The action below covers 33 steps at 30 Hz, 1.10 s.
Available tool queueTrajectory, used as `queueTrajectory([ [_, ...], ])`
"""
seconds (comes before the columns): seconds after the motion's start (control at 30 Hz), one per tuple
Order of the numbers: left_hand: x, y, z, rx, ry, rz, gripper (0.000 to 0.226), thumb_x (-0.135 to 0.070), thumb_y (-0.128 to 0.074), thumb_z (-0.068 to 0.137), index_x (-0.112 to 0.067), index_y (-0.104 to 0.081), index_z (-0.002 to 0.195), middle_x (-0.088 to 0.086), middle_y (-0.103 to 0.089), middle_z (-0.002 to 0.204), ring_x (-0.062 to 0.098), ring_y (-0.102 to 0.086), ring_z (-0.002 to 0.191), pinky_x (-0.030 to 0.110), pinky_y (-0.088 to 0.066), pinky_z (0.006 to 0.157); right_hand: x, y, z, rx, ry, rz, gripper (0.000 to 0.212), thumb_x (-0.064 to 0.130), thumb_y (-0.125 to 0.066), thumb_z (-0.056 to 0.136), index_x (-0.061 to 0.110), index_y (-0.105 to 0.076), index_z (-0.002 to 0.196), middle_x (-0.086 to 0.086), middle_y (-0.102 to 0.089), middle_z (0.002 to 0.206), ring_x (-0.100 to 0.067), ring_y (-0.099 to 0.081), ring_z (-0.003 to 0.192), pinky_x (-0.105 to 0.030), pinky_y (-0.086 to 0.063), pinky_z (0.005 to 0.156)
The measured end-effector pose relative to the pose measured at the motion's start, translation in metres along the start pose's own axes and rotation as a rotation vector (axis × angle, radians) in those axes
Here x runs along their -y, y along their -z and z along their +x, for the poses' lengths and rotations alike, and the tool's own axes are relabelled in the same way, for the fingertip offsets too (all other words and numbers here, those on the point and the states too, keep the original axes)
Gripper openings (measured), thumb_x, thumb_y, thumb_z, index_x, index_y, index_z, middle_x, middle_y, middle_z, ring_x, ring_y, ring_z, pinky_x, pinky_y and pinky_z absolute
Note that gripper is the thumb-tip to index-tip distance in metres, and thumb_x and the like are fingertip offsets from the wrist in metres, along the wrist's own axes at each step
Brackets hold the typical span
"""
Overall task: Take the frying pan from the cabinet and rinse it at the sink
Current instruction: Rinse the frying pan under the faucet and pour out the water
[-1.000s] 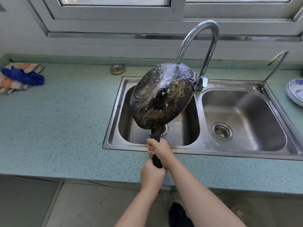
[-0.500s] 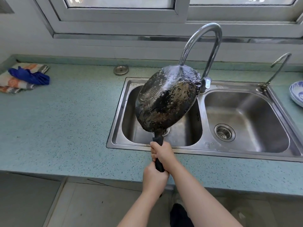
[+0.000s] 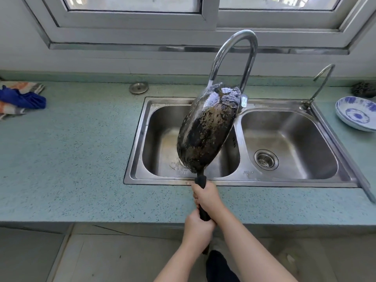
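A black, worn frying pan (image 3: pixel 207 129) hangs tilted steeply on edge over the left basin of the steel double sink (image 3: pixel 138 143), its blotchy underside facing me. Its top rim sits under the spout of the tall curved faucet (image 3: pixel 234 53), and water runs over the rim. Both hands grip the black handle: my right hand (image 3: pixel 206 197) is higher, close to the pan, and my left hand (image 3: pixel 198 228) holds the end of the handle below it. The pan's inner face is turned away to the left.
The right basin (image 3: pixel 289 143) has a drain strainer. A small thin tap (image 3: pixel 319 86) stands at the sink's back right corner. Blue-and-white bowls (image 3: pixel 356 113) sit at the right, a blue cloth on a striped towel (image 3: pixel 22 98) at the left, and a metal sink plug (image 3: pixel 138 87) behind the sink.
The pan has rolled further onto its edge, so its face looks narrower. My view has shifted, and the sink sits more to the right and lower.
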<state>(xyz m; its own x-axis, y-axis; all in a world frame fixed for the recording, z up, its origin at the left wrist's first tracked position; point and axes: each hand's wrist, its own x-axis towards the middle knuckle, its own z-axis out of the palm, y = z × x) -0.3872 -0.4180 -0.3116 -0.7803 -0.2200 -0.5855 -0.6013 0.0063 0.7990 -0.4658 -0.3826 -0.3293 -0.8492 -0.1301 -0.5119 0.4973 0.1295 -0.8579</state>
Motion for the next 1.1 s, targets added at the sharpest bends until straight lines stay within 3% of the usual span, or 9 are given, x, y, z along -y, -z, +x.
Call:
queueTrajectory([
  [0.3,0.003,0.004,-0.007,0.148,-0.011,-0.114,0.021,0.008,-0.053,0.079,-0.013,-0.056,0.076,-0.010,-0.055,0.040,0.001,-0.047,0.037,0.013,-0.035,0.039,0.002,0.003,-0.012,-0.085,0.014,-0.303,0.033,0.008,-0.048,0.086,0.015,-0.037,0.055,-0.002,-0.039,0.049,-0.017,-0.035,0.044,-0.026,-0.030,0.048],
  [0.47,0.001,0.009,-0.007,0.226,0.059,-0.201,0.014,-0.008,-0.048,0.057,-0.010,-0.051,0.070,-0.005,-0.049,0.035,0.008,-0.041,0.030,0.017,-0.031,0.034,0.014,0.001,-0.019,-0.088,0.019,-0.490,0.035,0.014,-0.048,0.089,0.015,-0.037,0.056,0.000,-0.039,0.054,-0.014,-0.033,0.047,-0.026,-0.024,0.042],
  [0.7,0.004,0.025,0.001,0.346,0.118,-0.280,0.013,-0.004,-0.046,0.059,-0.008,-0.040,0.070,-0.003,-0.040,0.041,0.009,-0.035,0.033,0.019,-0.032,0.037,0.025,-0.011,-0.022,-0.104,-0.041,-0.526,0.031,0.013,-0.049,0.086,0.016,-0.035,0.058,0.001,-0.039,0.057,-0.013,-0.034,0.048,-0.025,-0.024,0.042],
  [0.9,0.002,0.036,0.004,0.365,0.118,-0.271,0.010,-0.007,-0.047,0.062,-0.008,-0.039,0.066,-0.002,-0.042,0.042,0.010,-0.037,0.034,0.019,-0.033,0.038,0.025,-0.020,-0.020,-0.116,-0.065,-0.515,0.029,0.015,-0.051,0.087,0.015,-0.038,0.061,0.000,-0.042,0.060,-0.021,-0.044,0.061,-0.024,-0.028,0.045],
  [1.0,0.003,0.042,0.006,0.331,0.096,-0.214,0.006,-0.007,-0.051,0.065,-0.006,-0.046,0.069,0.003,-0.049,0.047,0.015,-0.044,0.036,0.021,-0.038,0.040,0.020,-0.022,-0.017,-0.105,-0.065,-0.509,0.016,0.017,-0.053,0.085,0.009,-0.047,0.073,-0.001,-0.046,0.064,-0.025,-0.047,0.071,-0.026,-0.030,0.047],
  [1.1,0.008,0.045,0.007,0.239,0.038,-0.111,0.006,-0.003,-0.055,0.073,-0.007,-0.051,0.070,0.005,-0.055,0.049,0.018,-0.050,0.036,0.025,-0.044,0.041,0.013,-0.024,-0.015,-0.121,-0.052,-0.509,0.017,0.019,-0.057,0.082,0.007,-0.045,0.084,-0.003,-0.047,0.071,-0.024,-0.046,0.075,-0.026,-0.032,0.060],
])
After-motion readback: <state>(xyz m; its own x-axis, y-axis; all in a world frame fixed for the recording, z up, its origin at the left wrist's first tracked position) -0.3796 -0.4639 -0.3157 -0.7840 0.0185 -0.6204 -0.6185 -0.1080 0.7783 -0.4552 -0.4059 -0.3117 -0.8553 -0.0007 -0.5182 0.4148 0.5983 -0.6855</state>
